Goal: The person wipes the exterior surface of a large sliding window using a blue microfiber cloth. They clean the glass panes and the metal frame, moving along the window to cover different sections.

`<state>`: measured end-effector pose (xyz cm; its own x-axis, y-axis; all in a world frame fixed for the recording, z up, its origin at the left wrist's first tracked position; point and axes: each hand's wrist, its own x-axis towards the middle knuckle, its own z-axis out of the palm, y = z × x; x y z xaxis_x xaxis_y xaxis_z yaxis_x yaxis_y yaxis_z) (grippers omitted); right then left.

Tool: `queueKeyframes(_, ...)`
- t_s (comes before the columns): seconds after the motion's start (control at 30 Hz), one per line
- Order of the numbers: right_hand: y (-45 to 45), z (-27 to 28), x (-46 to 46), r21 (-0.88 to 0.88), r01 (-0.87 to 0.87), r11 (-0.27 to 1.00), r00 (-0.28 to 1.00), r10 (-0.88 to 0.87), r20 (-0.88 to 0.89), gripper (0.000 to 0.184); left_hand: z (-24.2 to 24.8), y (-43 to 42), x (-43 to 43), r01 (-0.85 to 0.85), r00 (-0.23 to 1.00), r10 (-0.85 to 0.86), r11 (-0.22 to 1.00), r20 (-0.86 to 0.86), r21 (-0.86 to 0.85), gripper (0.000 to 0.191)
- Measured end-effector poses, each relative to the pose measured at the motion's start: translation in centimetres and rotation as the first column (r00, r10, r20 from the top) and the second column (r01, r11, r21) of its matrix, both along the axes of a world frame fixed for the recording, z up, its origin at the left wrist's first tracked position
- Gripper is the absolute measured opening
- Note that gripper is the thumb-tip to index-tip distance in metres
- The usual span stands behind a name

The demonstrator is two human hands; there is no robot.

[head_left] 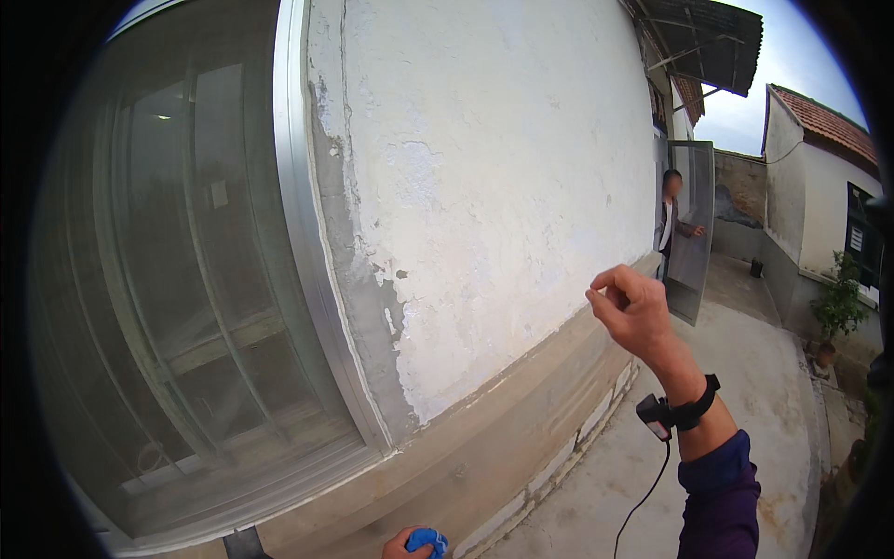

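At the bottom edge, my left hand (399,546) grips a bunched blue cloth (429,541); most of that hand is cut off by the picture's rim. My right hand (632,307) is raised on the right side, in front of the far end of the white painted wall (503,182). Its thumb and index fingertips meet in a ring, and I see nothing between them. A black strap with a small device (658,416) is around my right wrist, and a thin cable hangs from it. On the left is a metal-framed window (307,230) with a screen and bars behind it.
Below the wall runs a cement ledge (447,461). Farther off, a person (669,216) stands in a doorway beside an open screen door (691,237). Concrete paving (747,363) stretches along the wall. A potted plant (838,300) stands by the building at right.
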<state>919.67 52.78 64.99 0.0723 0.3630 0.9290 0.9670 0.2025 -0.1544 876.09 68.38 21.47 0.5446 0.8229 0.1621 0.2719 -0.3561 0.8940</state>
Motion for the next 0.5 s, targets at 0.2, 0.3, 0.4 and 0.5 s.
queueKeyframes(0.2,4.9,22.4,-10.0,0.413,-0.197,0.889,0.869,-0.037,0.494,0.007,-4.5,0.9,-2.0,-0.150,0.988,0.148,0.988,-0.055,-0.043,0.046)
queueKeyframes(0.3,3.6,29.1,-15.7,0.583,-0.326,0.745,0.867,-0.010,0.498,0.012,-5.3,0.3,-3.3,-0.230,0.973,0.230,0.973,0.035,-0.004,0.045)
queueKeyframes(0.4,2.3,30.9,-20.2,0.603,-0.457,0.654,0.889,0.320,0.327,0.018,-5.5,-0.7,-4.2,-0.220,0.972,0.219,0.976,0.081,0.002,0.043)
queueKeyframes(0.5,3.2,28.4,-23.2,0.490,-0.431,0.758,0.816,0.096,0.570,0.004,-5.2,-1.8,-4.8,-0.242,0.970,0.242,0.969,0.011,-0.049,0.040)
